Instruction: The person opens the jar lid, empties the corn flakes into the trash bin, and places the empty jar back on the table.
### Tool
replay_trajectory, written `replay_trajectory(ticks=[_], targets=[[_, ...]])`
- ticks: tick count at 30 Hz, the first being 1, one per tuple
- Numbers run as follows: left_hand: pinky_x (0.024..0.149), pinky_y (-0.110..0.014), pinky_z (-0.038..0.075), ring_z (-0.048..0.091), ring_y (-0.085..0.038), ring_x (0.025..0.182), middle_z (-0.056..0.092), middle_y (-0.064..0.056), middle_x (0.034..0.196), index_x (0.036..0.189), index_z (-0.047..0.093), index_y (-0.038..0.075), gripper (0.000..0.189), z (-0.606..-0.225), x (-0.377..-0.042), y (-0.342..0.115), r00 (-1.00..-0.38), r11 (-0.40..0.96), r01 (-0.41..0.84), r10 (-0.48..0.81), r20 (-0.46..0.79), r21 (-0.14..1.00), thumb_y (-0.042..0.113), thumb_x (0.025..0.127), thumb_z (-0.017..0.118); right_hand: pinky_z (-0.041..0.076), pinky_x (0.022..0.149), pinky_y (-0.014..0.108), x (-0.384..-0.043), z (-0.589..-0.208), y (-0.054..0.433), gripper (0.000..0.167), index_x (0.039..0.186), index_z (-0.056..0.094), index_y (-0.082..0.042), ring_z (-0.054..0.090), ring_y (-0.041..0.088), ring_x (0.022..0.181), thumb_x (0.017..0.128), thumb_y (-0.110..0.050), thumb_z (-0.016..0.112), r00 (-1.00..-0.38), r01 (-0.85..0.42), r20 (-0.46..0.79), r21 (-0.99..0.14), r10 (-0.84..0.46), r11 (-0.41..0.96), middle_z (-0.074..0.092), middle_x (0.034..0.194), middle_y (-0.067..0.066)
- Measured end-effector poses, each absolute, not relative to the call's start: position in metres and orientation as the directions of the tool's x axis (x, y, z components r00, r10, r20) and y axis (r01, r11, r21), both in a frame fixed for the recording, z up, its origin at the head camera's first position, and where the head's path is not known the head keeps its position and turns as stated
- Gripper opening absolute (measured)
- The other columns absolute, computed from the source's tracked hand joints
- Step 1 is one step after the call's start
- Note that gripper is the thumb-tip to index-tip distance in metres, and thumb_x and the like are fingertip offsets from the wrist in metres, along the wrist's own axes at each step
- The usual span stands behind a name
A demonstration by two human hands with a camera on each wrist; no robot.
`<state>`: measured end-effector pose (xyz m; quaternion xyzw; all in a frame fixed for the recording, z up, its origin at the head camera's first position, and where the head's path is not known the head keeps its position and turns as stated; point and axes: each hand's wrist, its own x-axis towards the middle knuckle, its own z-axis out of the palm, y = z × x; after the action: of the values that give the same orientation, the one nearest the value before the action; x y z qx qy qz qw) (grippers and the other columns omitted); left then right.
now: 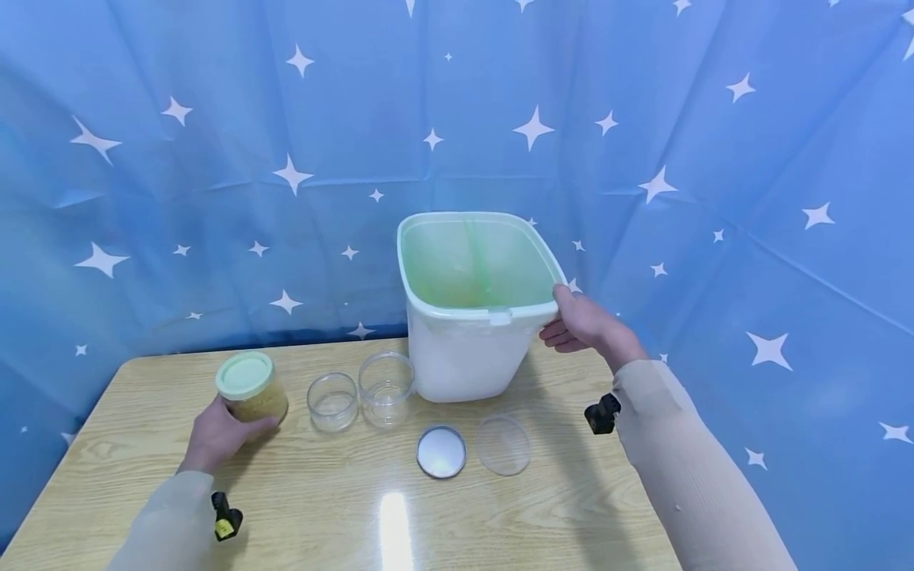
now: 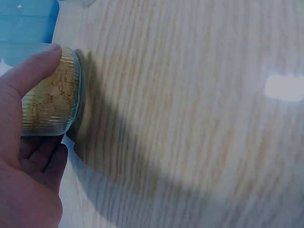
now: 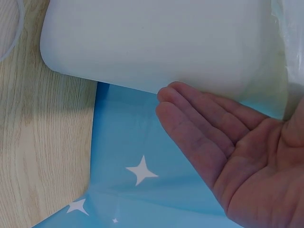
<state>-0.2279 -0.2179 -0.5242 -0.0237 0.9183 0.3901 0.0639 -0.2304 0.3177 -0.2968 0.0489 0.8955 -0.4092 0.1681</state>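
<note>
Left hand [image 1: 220, 436] is gripping a lidded jar [image 1: 260, 403], some fingers hiding behind it. Clear cups [image 1: 332, 412] are standing between the hands. Right hand [image 1: 589, 321] is pinching a white bin's [image 1: 457, 357] rim, fingers extending outside; the right-wrist view is cutting off the thumb.

At the back of the bench [image 1: 321, 511], right of its middle, stands a bin [image 1: 457, 357], the right hand [image 1: 587, 321] at its right rim. Just left of the bin, 2 cups [image 1: 386, 392] stand side by side. Farther left is a lidded jar [image 1: 260, 403] in the left hand [image 1: 217, 434]. Before the bin, 2 discs [image 1: 441, 452] lie near each other. Behind hangs a curtain [image 1: 228, 71].
</note>
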Motion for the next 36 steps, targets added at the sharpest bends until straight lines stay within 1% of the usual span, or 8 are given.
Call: replay_trajectory(ticks=[3, 9, 17, 24, 30, 36], targets=[[0.103, -0.069, 0.034, 0.032, -0.056, 0.133, 0.033, -0.035, 0.148, 0.152, 0.016, -0.003, 0.113, -0.524, -0.224, -0.221, -0.99, 0.692, -0.093, 0.015, -0.143, 0.716, 0.051, 0.075, 0.079, 0.056, 0.092, 0.045, -0.23, -0.297, 0.316, 0.075, 0.127, 0.051, 0.004, 0.067, 0.035, 0.105, 0.098, -0.048, 0.005, -0.939, 0.222, -0.339, -0.72, -0.054, 0.658, 0.059, 0.124, 0.032], [0.103, -0.069, 0.035, 0.033, -0.055, 0.133, 0.033, -0.034, 0.148, 0.152, 0.016, -0.002, 0.115, -0.524, -0.22, -0.227, -0.991, 0.69, -0.072, 0.035, -0.132, 0.72, 0.052, 0.074, 0.08, 0.056, 0.094, 0.046, -0.23, -0.297, 0.316, 0.076, 0.128, 0.05, 0.005, 0.067, 0.035, 0.105, 0.098, -0.048, 0.004, -0.939, 0.218, -0.339, -0.722, -0.062, 0.656, 0.059, 0.125, 0.033], [0.101, -0.068, 0.038, 0.039, -0.052, 0.131, 0.041, -0.03, 0.145, 0.15, 0.025, 0.001, 0.108, -0.513, -0.215, -0.23, -0.99, 0.697, 0.005, 0.104, -0.095, 0.717, 0.049, 0.072, 0.083, 0.055, 0.096, 0.045, -0.23, -0.295, 0.318, 0.077, 0.129, 0.049, 0.006, 0.064, 0.038, 0.111, 0.098, -0.048, 0.004, -0.935, 0.228, -0.35, -0.708, -0.052, 0.669, 0.058, 0.127, 0.031], [0.093, -0.067, 0.044, 0.045, -0.051, 0.127, 0.047, -0.028, 0.142, 0.149, 0.03, 0.003, 0.106, -0.499, -0.208, -0.231, -0.981, 0.736, 0.069, 0.174, -0.09, 0.674, 0.05, 0.07, 0.083, 0.054, 0.096, 0.045, -0.229, -0.295, 0.317, 0.079, 0.129, 0.049, 0.007, 0.063, 0.039, 0.112, 0.099, -0.05, 0.004, -0.934, 0.236, -0.355, -0.707, -0.045, 0.667, 0.057, 0.128, 0.031], [0.093, -0.065, 0.046, 0.051, -0.047, 0.123, 0.053, -0.024, 0.138, 0.146, 0.033, 0.004, 0.105, -0.494, -0.203, -0.228, -0.974, 0.725, 0.127, 0.219, -0.051, 0.677, 0.046, 0.067, 0.086, 0.054, 0.097, 0.045, -0.229, -0.295, 0.317, 0.08, 0.129, 0.049, 0.007, 0.064, 0.036, 0.109, 0.098, -0.051, 0.004, -0.933, 0.226, -0.355, -0.713, -0.064, 0.664, 0.057, 0.128, 0.032], [0.095, -0.064, 0.046, 0.053, -0.044, 0.123, 0.057, -0.018, 0.135, 0.145, 0.038, 0.008, 0.101, -0.491, -0.196, -0.222, -0.964, 0.694, 0.169, 0.263, -0.028, 0.7, 0.042, 0.065, 0.088, 0.054, 0.096, 0.045, -0.23, -0.297, 0.316, 0.083, 0.13, 0.049, 0.007, 0.064, 0.037, 0.111, 0.098, -0.054, 0.002, -0.935, 0.229, -0.35, -0.714, -0.055, 0.662, 0.056, 0.128, 0.032]])
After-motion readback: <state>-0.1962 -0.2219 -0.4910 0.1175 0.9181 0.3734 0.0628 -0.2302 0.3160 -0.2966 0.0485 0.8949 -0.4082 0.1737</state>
